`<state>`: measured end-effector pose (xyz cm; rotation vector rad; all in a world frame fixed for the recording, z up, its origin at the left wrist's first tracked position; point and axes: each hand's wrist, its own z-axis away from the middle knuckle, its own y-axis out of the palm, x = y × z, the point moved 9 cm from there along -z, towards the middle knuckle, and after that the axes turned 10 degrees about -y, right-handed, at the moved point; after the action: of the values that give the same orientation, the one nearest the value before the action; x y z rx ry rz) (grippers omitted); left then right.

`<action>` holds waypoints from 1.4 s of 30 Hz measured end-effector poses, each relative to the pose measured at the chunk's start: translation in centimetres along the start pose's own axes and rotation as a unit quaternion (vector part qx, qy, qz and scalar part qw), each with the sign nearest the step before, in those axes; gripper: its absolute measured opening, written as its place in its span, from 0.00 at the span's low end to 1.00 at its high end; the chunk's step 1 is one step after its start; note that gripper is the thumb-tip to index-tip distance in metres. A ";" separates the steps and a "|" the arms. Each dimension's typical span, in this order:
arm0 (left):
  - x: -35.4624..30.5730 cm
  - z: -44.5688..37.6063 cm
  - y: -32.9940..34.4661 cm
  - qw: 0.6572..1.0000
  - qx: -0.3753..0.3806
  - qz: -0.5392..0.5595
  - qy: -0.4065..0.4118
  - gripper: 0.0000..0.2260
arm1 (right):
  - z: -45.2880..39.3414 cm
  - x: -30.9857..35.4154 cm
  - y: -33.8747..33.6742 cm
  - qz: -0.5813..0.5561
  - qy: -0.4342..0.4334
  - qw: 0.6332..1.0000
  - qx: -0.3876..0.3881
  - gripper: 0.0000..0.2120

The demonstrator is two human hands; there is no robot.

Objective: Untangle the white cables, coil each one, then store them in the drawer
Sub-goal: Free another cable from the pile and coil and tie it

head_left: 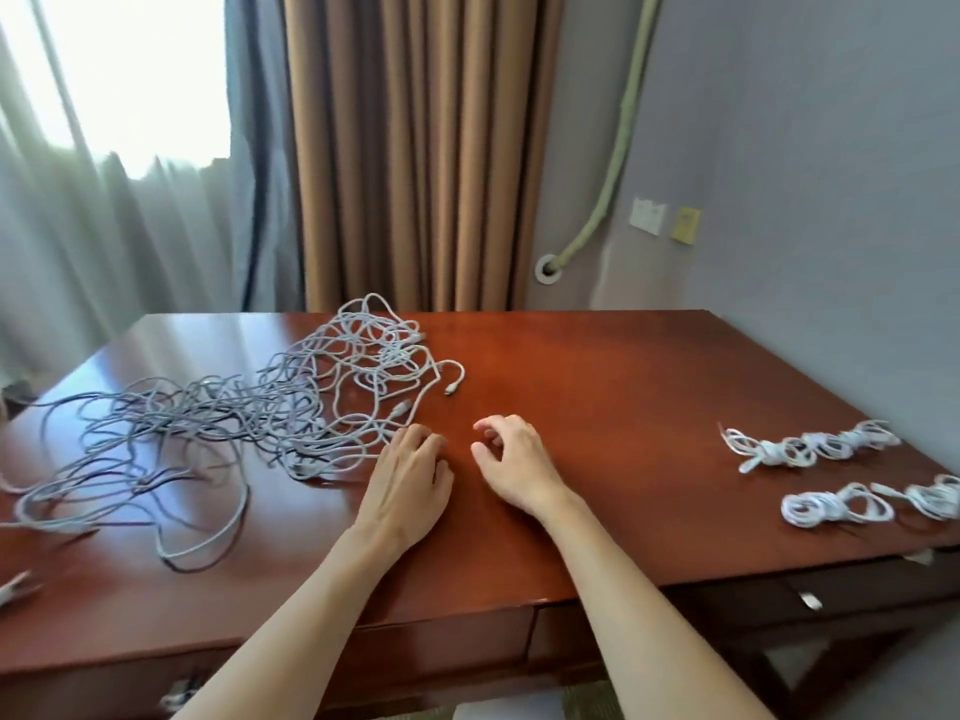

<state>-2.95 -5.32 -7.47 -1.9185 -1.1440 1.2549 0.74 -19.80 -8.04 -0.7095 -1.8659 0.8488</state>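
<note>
Red-brown wood table [597,407] stands by tan curtains [415,148]. White cables [249,413] lie tangled just left of the left hand [408,485]; the right hand [511,459] hangs loose, holding nothing.

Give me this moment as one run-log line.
stage: untangling | left hand: at edge of tangled cables | right hand: empty, above desk | coiled cables: desk right

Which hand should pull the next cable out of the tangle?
Left. The left hand already lies at the tangle's near edge, while the right hand hovers over bare desk, empty.
</note>
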 end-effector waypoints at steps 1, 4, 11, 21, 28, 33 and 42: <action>0.4 -0.1 -0.3 1.000 -0.013 -0.005 -0.007 0.11 | -0.9 0.8 1.2 0.021 -0.021 1.000 0.009 0.17; 1.7 -0.6 -0.9 0.993 -0.061 -0.062 -0.074 0.14 | -3.8 2.8 3.5 0.054 -0.071 0.996 0.020 0.22; 4.9 -1.0 -0.9 0.980 -0.069 -0.034 -0.185 0.11 | -8.2 6.0 6.8 0.064 -0.138 0.987 0.052 0.21; 6.6 0.9 -3.4 0.982 -0.095 -0.032 -0.161 0.13 | -6.2 6.2 3.8 0.120 -0.161 0.978 0.050 0.09; 5.3 1.2 -5.3 0.985 -0.078 0.001 -0.155 0.23 | -3.6 8.3 -3.8 0.030 -0.107 0.993 -0.048 0.07; 3.6 0.5 -8.6 0.982 -0.133 0.035 -0.133 0.08 | -0.8 11.6 -9.9 0.080 -0.157 0.972 -0.157 0.09; 1.3 -1.8 -11.1 0.986 -0.054 0.105 -0.120 0.08 | -0.2 9.8 -16.8 -0.195 -0.023 0.954 -0.228 0.09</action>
<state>-4.87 0.99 1.68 -2.0527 -1.1723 1.6040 -4.88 -22.24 10.41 -0.5638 -2.1739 0.1789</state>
